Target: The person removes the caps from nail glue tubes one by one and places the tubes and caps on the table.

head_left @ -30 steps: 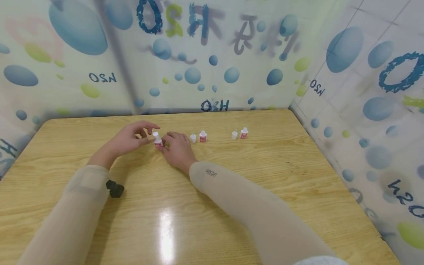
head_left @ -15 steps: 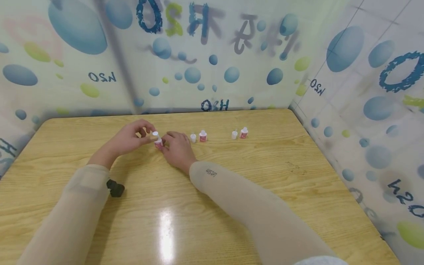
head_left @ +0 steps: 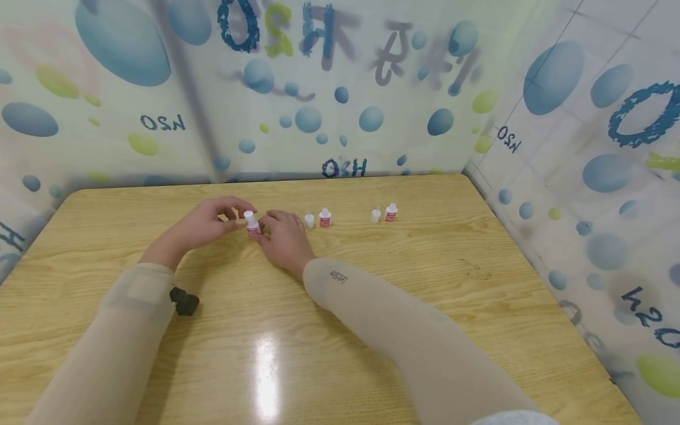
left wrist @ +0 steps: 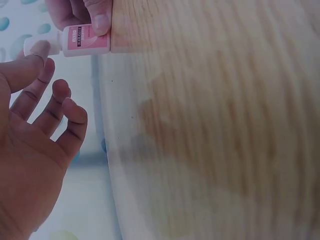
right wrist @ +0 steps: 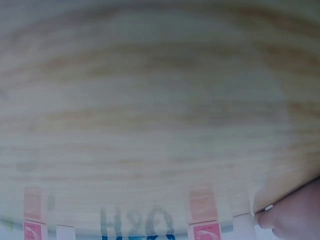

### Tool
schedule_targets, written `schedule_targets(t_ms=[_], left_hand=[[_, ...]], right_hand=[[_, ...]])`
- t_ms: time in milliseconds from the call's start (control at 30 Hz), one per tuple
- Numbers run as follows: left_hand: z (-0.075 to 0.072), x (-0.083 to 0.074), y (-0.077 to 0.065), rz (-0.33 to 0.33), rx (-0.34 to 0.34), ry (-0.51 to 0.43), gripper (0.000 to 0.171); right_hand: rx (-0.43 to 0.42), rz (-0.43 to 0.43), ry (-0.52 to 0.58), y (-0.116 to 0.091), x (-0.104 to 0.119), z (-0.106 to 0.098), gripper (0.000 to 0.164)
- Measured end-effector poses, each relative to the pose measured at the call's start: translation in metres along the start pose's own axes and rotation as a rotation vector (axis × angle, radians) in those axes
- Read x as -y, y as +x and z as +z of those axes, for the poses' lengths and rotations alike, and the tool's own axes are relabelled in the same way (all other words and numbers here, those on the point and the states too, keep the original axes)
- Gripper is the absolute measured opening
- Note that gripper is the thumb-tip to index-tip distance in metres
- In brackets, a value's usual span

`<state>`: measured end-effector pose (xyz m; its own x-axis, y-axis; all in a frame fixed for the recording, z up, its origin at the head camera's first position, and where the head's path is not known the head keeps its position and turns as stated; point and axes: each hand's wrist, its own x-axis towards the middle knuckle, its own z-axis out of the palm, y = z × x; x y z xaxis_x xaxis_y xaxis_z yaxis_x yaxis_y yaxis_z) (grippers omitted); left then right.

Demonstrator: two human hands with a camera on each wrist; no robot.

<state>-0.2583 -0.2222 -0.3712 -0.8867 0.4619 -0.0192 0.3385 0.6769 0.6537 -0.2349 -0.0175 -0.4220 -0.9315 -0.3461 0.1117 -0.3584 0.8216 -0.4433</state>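
In the head view, a small white nail glue bottle with a pink label stands upright on the table between both hands. My right hand holds its lower part from the right, thumb at the front. My left hand reaches in from the left and pinches the white cap. The left wrist view shows the left thumb lying across the cap, which sits on the bottle, while the other fingers curve loosely away. Only a fingertip part of the right hand appears in the right wrist view.
Right of the hands stand two more pink-labelled bottles, one nearer and one farther. Beside each is a small white cap, one nearer and one farther. A black device is at the left wrist. A patterned wall borders the wooden table.
My left index finger curls in toward the cap and then extends out again, with the thumb shifting on the cap. The right hand and the bottle stay in place.
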Motion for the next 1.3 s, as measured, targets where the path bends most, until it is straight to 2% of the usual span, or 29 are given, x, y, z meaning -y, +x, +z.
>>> schedule_targets(t_ms=[300, 567, 867, 1200, 1300], left_hand=[[0.0002, -0.0034, 0.002, -0.022, -0.016, 0.009, 0.026], [0.0031, -0.0002, 0.0037, -0.052, -0.018, 0.001, 0.017], [0.0006, 0.0007, 0.0017, 0.032, -0.031, -0.008, 0.036], [0.0005, -0.0029, 0.0028, -0.046, -0.021, -0.009, 0.018], [0.0016, -0.0024, 0.0041, -0.045, -0.032, -0.008, 0.022]], right_hand=[[-0.005, 0.0, -0.008, 0.0002, -0.001, 0.0001, 0.02], [-0.001, -0.003, -0.004, 0.0005, -0.0014, 0.0024, 0.022], [-0.002, -0.003, -0.014, 0.0004, -0.0009, 0.0028, 0.022], [0.004, 0.017, -0.006, 0.0003, 0.0005, 0.002, 0.022], [0.004, 0.018, -0.006, 0.0, 0.0009, 0.0011, 0.023]])
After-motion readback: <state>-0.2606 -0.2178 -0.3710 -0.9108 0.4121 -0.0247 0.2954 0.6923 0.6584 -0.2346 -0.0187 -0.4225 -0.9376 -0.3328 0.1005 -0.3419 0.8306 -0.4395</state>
